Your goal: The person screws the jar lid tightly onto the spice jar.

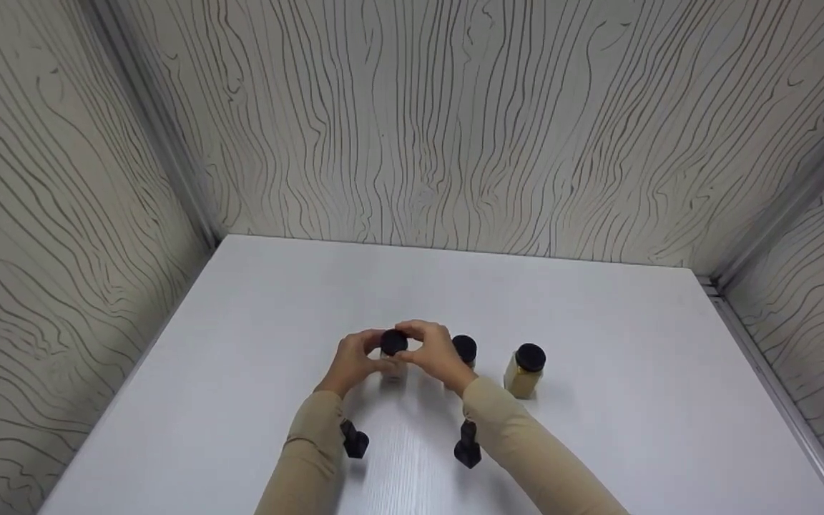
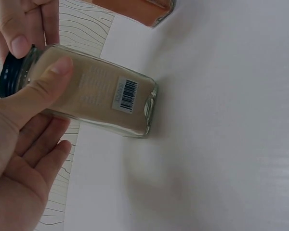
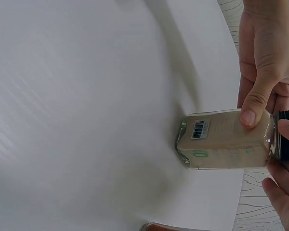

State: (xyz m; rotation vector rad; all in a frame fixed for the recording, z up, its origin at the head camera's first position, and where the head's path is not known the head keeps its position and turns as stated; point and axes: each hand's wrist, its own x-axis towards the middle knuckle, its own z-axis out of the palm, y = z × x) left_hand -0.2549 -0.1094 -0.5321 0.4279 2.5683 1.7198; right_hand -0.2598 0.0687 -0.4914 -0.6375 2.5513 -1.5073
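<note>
A square glass jar [image 2: 96, 91] of beige powder, with a barcode label and a black lid [image 3: 286, 134], stands upright between both hands. My left hand [image 1: 356, 361] grips the jar's body, its thumb lying along the glass. From the other side, my right hand [image 1: 435, 350] pinches the lid between thumb and fingers. Whether the jar's base touches the table cannot be told. Just right of my right hand is a second black-lidded jar [image 1: 464, 348], partly hidden by that hand; its orange-red contents [image 2: 135, 9] show in the left wrist view.
A third jar [image 1: 524, 379], yellowish with a black lid, stands farther right on the white table [image 1: 297, 300]. Wood-patterned panels [image 1: 412, 129] rise behind and at both sides. Black wrist devices [image 1: 356, 443] hang below both sleeves.
</note>
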